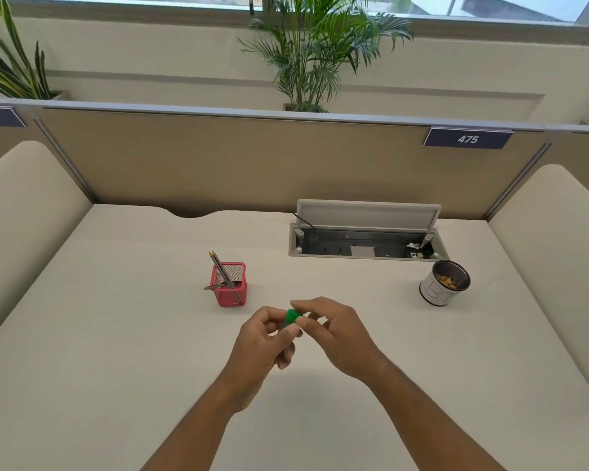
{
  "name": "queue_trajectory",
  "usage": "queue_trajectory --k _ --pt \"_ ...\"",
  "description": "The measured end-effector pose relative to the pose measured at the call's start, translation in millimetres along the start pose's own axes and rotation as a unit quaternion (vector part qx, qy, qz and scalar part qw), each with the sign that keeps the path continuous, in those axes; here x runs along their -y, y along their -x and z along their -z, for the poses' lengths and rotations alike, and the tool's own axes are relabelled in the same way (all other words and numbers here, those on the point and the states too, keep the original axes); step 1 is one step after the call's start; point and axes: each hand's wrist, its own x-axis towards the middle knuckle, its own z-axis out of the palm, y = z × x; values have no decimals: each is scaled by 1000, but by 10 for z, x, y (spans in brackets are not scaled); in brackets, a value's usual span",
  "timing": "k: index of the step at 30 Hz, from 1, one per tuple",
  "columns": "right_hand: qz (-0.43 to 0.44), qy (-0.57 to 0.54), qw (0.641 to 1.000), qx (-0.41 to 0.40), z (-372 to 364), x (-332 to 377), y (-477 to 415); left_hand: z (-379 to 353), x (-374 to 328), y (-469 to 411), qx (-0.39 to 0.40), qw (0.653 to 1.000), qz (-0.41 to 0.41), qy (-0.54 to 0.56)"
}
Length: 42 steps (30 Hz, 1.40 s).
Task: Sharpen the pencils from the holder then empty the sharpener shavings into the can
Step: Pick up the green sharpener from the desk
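Observation:
A small green sharpener (291, 317) is held above the middle of the white desk (116, 351), pinched between both hands. My left hand (264, 345) grips its lower end and my right hand (334, 331) holds its upper end with thumb and forefinger. The red mesh holder (228, 287) stands a little to the left and behind, with pencils (221, 269) leaning in it. At the right stands the can (444, 283), white-wrapped with a dark mesh inside and shavings at its bottom. Most of the sharpener is hidden by my fingers.
An open cable box (364, 244) with its lid raised is set into the desk behind the can. A beige partition (252, 164) with a "475" label closes the back, and padded side panels flank the desk. Plants stand behind.

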Motion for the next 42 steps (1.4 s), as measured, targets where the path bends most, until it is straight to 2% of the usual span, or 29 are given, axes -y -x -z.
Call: queue_trajectory --k 5,15,18,20,24,28,32,37,42 --pt "18 48 999 8 44 8 -36 37 1 -16 21 998 42 35" --pt "66 114 991 -17 7 67 -82 -12 -18 -8 -4 996 37 -76" --pt "67 129 988 -53 -34 57 -112 9 -10 34 8 996 33 -88" --pt "49 116 990 -69 -28 37 -158 0 -9 87 31 996 35 -80" --pt "-13 33 999 -32 -82 41 -243 6 -7 136 38 997 38 -56" --pt "-51 0 999 -10 -328 70 -357 173 3 145 -8 998 46 -39" --pt "-61 26 998 -1 -630 108 -613 496 39 145 -97 994 46 -5" --pt "-20 149 988 39 -964 147 -1022 974 55 116 -172 984 35 32" --pt "-1 268 959 89 -1278 174 -1317 1322 41 57 -202 977 28 61"
